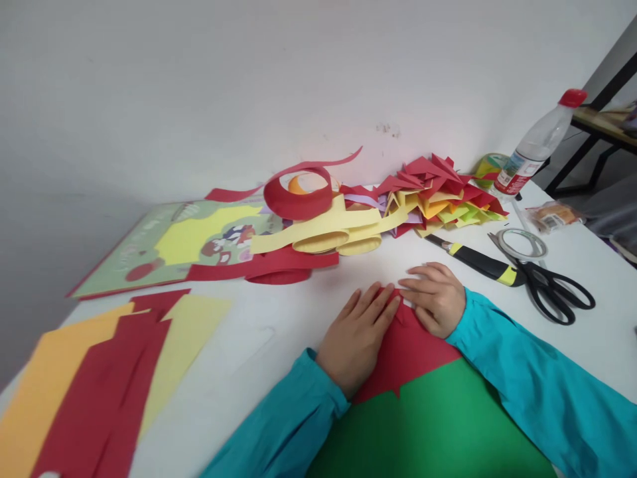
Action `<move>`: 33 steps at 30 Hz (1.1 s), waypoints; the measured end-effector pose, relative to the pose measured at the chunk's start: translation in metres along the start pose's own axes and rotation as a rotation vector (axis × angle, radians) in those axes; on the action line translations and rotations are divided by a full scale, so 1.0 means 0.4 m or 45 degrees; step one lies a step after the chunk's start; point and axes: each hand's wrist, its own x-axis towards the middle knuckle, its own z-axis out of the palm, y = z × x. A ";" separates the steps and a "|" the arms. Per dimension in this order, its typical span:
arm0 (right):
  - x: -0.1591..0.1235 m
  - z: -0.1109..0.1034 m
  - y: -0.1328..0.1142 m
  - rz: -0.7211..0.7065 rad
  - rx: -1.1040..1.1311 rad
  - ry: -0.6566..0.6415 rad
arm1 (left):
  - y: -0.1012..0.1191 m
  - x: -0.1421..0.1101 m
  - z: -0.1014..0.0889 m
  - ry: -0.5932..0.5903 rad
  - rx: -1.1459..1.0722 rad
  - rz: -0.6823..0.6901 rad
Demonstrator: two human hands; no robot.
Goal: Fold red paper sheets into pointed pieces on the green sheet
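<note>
A sheet of red paper (423, 355) lies in front of me, a small folded part at its far end. My left hand (361, 335) rests flat on its left side, fingers stretched out toward the far tip. At the right of that tip, my right hand (435, 299) has its fingers bent against the fold; its thumb is hidden. A small white patch shows beneath the right fingers. Green paper (448, 418) extends from the near edge of the red sheet toward me.
Scissors (552, 292), a utility knife (478, 262) and a tape roll (522, 243) lie right. Behind are folded paper pieces (438, 192), curled strips (298, 199), a plastic bottle (537, 146) and a picture board (149, 245). Red strips (104, 385) lie left.
</note>
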 end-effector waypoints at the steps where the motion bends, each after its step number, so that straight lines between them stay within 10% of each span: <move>1: 0.001 -0.001 -0.002 -0.001 0.001 0.000 | 0.001 0.001 -0.001 -0.001 0.006 -0.002; 33: 0.018 -0.019 -0.041 -0.181 -0.121 0.184 | 0.006 -0.001 0.017 0.404 -0.008 -0.080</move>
